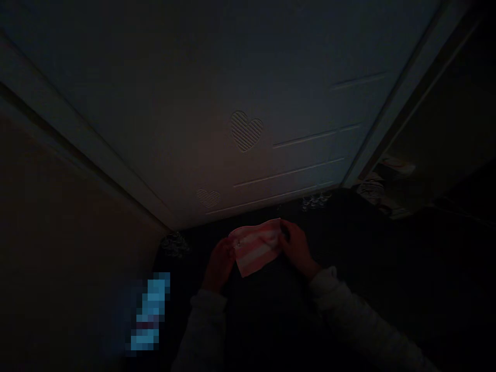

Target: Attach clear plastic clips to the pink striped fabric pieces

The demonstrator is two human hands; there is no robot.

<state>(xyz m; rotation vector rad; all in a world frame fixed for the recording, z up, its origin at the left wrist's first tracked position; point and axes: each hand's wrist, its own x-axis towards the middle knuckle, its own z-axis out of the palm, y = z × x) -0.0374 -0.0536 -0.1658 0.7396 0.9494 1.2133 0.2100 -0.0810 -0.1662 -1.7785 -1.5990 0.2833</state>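
A flat pink-and-white striped piece point(256, 249), of cloth or paper, I cannot tell which, is stretched between my two hands in very dim light. Its left edge is pinched by my left hand point(220, 263), whose fingers are partly lost in shadow. My right hand point(298, 248) grips the upper right corner, thumb and fingers closed on it. The top edge of the piece looks slightly wavy, and its lower left corner hangs free. Both forearms wear light sleeves.
In front stands a pale door point(174, 103) with carved hearts and grooves. Small shiny objects lie in a left cluster point(175, 244) and a right cluster point(315, 200) on the dark surface. A blurred bright screen point(151, 312) glows at lower left. Pale items point(387, 181) sit at right.
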